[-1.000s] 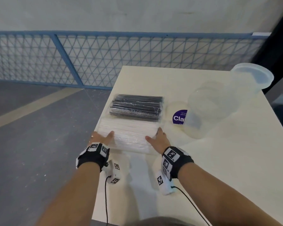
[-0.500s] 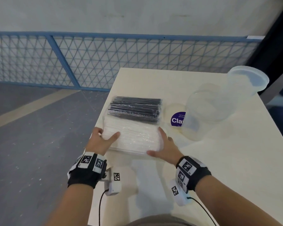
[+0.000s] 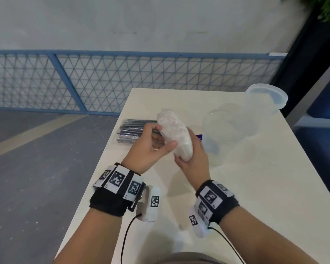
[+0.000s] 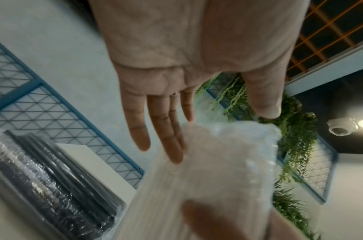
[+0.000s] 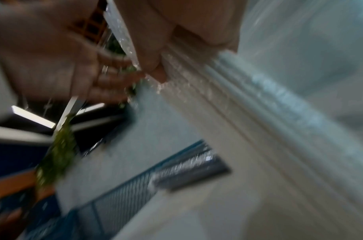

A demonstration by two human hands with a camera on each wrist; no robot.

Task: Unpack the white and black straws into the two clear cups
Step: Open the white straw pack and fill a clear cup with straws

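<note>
the clear plastic pack of white straws (image 3: 174,133) is up off the cream-coloured desk (image 3: 255,187) now, tipped on end between both hands, where half a second ago it lay flat in front of the pack of black straws. the left hand (image 3: 151,149) has its thumb pressed on the near face and fingers wrapped behind, clamped around the pack's middle; the right hand (image 3: 193,159) cups the lower end, fingers curled round it. the wrapped pack of black straws (image 3: 131,132) sits untouched at the desk's left edge, and the two clear plastic cups (image 3: 229,128) wait to the right, one nearer, one at the far corner. this bundle looks light, and the film looks slick and crinkly, so i'd say a firm grip around the body is right while the fingers hunt for a seam or an end flap to tear. the straws inside should be stiff lengthwise but easily crushed, so squeeze gently. the head view has also swung closer over the hands.
</note>
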